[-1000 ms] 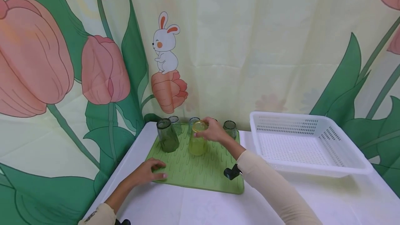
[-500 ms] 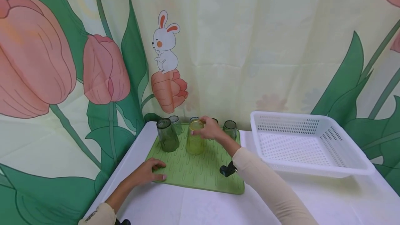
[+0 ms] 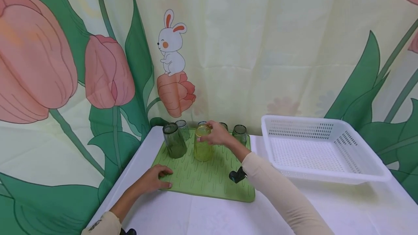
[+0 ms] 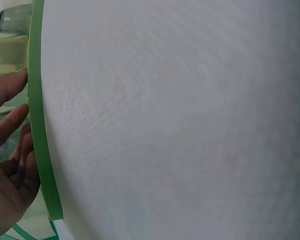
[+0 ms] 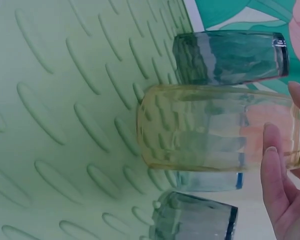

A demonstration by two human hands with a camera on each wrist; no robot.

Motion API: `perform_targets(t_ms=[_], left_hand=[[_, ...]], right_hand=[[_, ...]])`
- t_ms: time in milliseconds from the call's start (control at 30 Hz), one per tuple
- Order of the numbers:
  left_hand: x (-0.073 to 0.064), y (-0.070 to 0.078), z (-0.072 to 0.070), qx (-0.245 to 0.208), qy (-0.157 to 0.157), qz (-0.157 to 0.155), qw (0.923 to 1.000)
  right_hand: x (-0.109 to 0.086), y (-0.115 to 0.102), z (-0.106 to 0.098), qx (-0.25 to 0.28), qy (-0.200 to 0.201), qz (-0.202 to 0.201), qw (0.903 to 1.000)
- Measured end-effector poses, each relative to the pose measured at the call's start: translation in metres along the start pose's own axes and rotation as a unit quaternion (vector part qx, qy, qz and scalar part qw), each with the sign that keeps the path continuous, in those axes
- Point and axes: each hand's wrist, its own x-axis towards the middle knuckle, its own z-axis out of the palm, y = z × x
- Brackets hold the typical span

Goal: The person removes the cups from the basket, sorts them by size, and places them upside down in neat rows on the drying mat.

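A yellow see-through drinking glass [image 3: 203, 148] stands upright on the green ridged mat [image 3: 209, 182], its lower end at the mat's surface. My right hand [image 3: 218, 133] grips it near the top, thumb and fingers on opposite sides. In the right wrist view the fingers [image 5: 273, 175] lie against the end of the yellow glass [image 5: 200, 127] away from the mat. My left hand [image 3: 151, 180] rests at the mat's front left corner with fingers loosely bent. In the left wrist view its fingertips touch the green mat edge [image 4: 36, 110].
A dark green glass [image 3: 175, 142] stands left of the yellow one. Behind it is a clear greyish glass [image 3: 183, 130], and another grey glass [image 3: 240, 133] is at the back right. Other glasses are partly hidden by my right hand. A white perforated basket [image 3: 320, 173] sits at right.
My right hand has shifted slightly left with the yellow glass, bringing it a little closer to the dark green glass. The left hand stays in place at the mat's corner.
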Motion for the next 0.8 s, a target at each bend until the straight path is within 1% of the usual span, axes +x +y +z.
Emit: perform_targets(t_ms=[200, 300, 367, 533, 633, 700, 800], left_hand=[[0.004, 0.000, 0.000, 0.006, -0.006, 0.007, 0.9999], [0.004, 0.001, 0.000, 0.004, -0.014, 0.012, 0.9998], [0.004, 0.001, -0.001, 0.004, -0.020, 0.014, 0.9997], [0.003, 0.007, -0.004, 0.010, -0.026, 0.019, 0.9994], [0.003, 0.012, -0.006, 0.010, -0.024, 0.026, 0.9993], [0.002, 0.016, -0.007, 0.012, -0.022, 0.039, 0.9989], [0.003, 0.025, -0.009, 0.019, -0.017, 0.065, 0.9976]], right_hand=[[-0.005, 0.002, -0.007, 0.012, 0.001, -0.004, 0.9999], [-0.011, 0.006, -0.012, 0.019, 0.006, -0.010, 0.9998], [-0.017, 0.009, -0.016, 0.009, 0.011, -0.015, 0.9998], [-0.038, 0.013, -0.032, -0.046, 0.023, -0.027, 0.9983], [-0.054, 0.013, -0.041, -0.067, 0.027, -0.040, 0.9966], [-0.065, 0.014, -0.046, -0.074, 0.029, -0.054, 0.9954], [-0.081, 0.016, -0.052, -0.069, 0.036, -0.069, 0.9946]])
